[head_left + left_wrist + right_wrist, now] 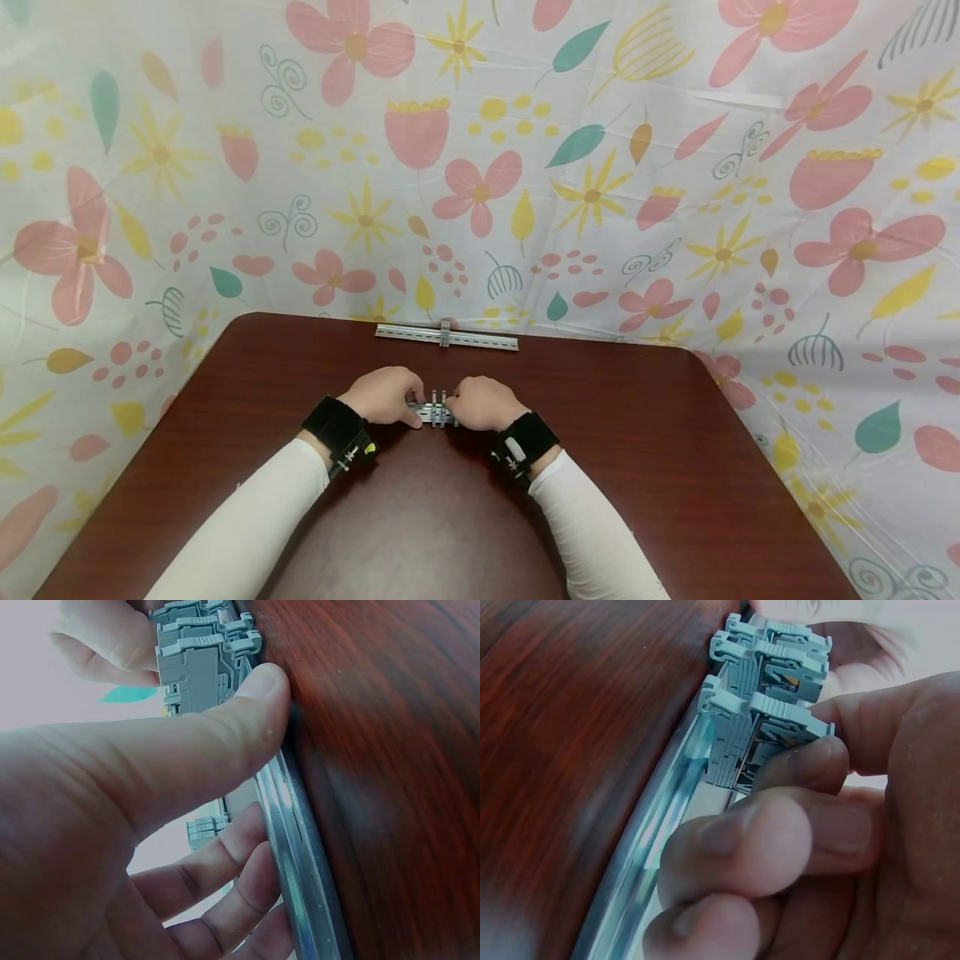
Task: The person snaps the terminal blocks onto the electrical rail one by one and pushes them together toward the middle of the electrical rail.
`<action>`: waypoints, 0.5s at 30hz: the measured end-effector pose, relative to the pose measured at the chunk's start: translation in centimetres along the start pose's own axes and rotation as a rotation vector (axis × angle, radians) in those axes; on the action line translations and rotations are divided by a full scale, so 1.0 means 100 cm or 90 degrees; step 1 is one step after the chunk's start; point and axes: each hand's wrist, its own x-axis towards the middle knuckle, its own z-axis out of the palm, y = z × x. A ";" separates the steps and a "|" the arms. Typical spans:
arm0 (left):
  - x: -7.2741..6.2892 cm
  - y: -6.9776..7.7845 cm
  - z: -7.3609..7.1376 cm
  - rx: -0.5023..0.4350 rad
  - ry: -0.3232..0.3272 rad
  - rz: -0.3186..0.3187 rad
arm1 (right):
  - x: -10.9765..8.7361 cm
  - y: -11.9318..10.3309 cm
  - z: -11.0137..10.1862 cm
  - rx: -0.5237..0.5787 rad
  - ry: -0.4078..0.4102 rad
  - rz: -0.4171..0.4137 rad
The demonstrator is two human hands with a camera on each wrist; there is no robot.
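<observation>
A slotted metal DIN rail (424,412) lies crosswise near the middle of the table, between both hands. Several grey terminal blocks (199,671) stand upright on it, side by side with gaps. My left hand (384,395) grips the rail left of the blocks, its thumb over the near edge and its fingers on the far side. With thumb and finger, my right hand (486,403) pinches the rightmost terminal block (731,742). Its other fingers curl beside the rail, hiding part of it in the right wrist view.
Behind the hands, a longer DIN rail (483,341) lies near the table's back edge, with grey blocks (446,332) clustered at its middle. The dark reddish table (637,467) meets a flower-printed curtain (600,250) at the back. Both wrists wear black camera straps (331,425).
</observation>
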 end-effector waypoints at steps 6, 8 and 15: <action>0.002 -0.001 0.003 -0.002 0.003 -0.010 | -0.001 -0.001 0.000 -0.005 -0.007 0.001; 0.003 -0.001 0.003 -0.003 0.002 -0.013 | 0.006 0.006 0.006 -0.007 -0.011 0.001; 0.002 -0.001 0.004 0.002 0.000 -0.020 | 0.025 0.020 0.023 -0.047 -0.030 0.011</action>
